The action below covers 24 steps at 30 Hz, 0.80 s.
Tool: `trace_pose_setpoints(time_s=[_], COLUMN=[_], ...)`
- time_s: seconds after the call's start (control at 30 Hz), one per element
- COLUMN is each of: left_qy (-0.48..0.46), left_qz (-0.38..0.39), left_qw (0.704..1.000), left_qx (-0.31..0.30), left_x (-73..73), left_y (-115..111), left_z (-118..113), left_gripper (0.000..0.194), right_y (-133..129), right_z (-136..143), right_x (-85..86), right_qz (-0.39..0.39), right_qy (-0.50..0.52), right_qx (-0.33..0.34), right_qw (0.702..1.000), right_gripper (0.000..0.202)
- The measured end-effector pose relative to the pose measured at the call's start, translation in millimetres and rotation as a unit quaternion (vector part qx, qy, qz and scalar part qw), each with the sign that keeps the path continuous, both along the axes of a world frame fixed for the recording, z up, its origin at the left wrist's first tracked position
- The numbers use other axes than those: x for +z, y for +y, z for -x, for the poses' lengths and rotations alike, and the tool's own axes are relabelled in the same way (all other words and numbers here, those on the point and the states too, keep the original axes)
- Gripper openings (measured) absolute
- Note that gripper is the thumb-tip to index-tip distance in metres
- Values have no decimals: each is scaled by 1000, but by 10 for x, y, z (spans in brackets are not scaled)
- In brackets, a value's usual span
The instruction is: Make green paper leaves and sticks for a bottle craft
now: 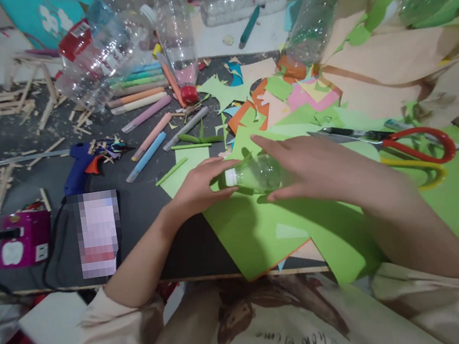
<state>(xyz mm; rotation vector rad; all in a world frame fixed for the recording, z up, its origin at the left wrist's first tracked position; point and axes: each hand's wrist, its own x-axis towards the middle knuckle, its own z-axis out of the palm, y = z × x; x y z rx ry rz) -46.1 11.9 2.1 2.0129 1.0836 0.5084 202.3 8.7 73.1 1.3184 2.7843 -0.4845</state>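
Observation:
A small clear plastic bottle (260, 174) with a white cap lies on its side over green paper (243, 238), between my two hands. My left hand (197, 187) has its thumb and fingers curved around the cap end. Around the base end curls my right hand (297, 168), with the index finger stretched along above the bottle and the thumb below it. The palm hides part of the base. Just right of that hand lie red-handled scissors (420, 144), partly over a yellow handle (425, 170).
A blue glue gun (77, 165), a phone (97, 233) with a blurred screen and a purple box (24, 238) with a cable lie left. Behind are markers (146, 112), paper scraps (247, 112), wooden sticks (2, 107) and large plastic bottles (175, 26). The table's front edge is near my body.

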Motion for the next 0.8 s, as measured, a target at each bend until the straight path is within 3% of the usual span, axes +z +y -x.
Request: trace_pose_setpoints(time_s=[0.33,0.8], left_qy=[-24,-59], left_qz=[-6,-19], left_qw=[1000,998], left_qx=[-11,23], left_x=[18,-12], left_y=[13,-5], left_z=[30,-39], left_gripper=[50,52], right_y=[60,56], right_z=[83,117], right_x=[-21,-78], right_qz=[26,19], right_qy=[6,15], right_qx=[-11,-13], right_qw=[1000,1000], right_gripper=[72,61])
